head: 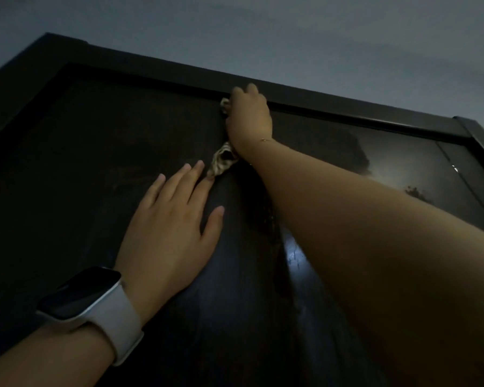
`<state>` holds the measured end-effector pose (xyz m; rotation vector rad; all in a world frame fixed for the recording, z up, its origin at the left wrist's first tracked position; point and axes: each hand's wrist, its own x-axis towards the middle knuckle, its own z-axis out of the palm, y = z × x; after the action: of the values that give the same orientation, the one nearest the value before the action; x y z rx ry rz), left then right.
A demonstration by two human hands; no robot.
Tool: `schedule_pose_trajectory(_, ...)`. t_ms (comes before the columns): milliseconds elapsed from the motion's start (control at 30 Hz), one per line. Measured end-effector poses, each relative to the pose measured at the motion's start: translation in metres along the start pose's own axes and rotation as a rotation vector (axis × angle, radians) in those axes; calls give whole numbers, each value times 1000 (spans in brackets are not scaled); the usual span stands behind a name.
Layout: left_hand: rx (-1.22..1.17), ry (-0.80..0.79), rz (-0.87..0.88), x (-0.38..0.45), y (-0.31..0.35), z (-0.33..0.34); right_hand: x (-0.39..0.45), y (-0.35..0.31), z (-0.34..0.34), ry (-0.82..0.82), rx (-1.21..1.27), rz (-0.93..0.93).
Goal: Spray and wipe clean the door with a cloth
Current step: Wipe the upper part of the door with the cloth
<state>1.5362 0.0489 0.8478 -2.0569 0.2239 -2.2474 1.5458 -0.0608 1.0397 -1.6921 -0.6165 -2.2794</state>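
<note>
A dark wooden door (81, 169) fills the view, seen from below in dim light. My right hand (249, 115) reaches up to the door's top edge and is closed on a light patterned cloth (221, 163), pressing it against the wood. Part of the cloth hangs below my wrist, and a small bit shows left of my fingers. My left hand (171, 219) lies flat on the door below, fingers spread, holding nothing; its fingertips nearly touch the hanging cloth. No spray bottle is in view.
The dark door frame (347, 104) runs along the top, with a grey wall above it (263, 32). A glossy, reflective patch covers the door's right side (417, 169). A white-strapped smartwatch (95, 305) is on my left wrist.
</note>
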Motion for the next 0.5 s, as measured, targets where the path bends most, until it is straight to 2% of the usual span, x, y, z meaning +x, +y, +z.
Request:
schedule_pose_trajectory(67,-3,-13,-7,1,1,-1,-1,21,-6,5,-12,3)
schedule_pose_trajectory(333,-12,-22,-42,1,1,0,-12,170,-46,90,-141,262)
schedule_pose_trajectory(500,-47,1,-59,1,3,-1,-14,178,-50,76,-141,391)
